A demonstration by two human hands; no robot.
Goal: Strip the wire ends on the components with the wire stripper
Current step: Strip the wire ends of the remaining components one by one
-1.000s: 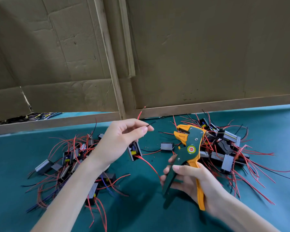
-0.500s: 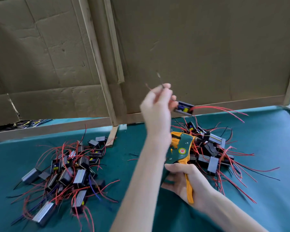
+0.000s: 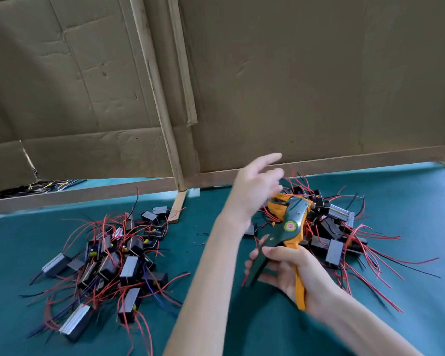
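The green table [image 3: 409, 201] runs under everything, with a cardboard wall [image 3: 319, 73] standing beyond the wire stripper [image 3: 288, 227]. Well to the left of the wire stripper lies the left heap [image 3: 118, 258] of components; the right heap [image 3: 332, 227] crowds just behind and to the right of its head. My right hand [image 3: 293, 273] is wrapped round the stripper's handles, head pointing away and up. My left hand [image 3: 254, 186] hangs above the stripper's head, blurred, fingers loosely spread, with nothing in it that I can make out. I judge each component a light, rigid little block trailing thin, limp red and black leads that snag on their neighbours. I would lift one by its body, then pinch a lead close to its tip to steady it for the stripper.
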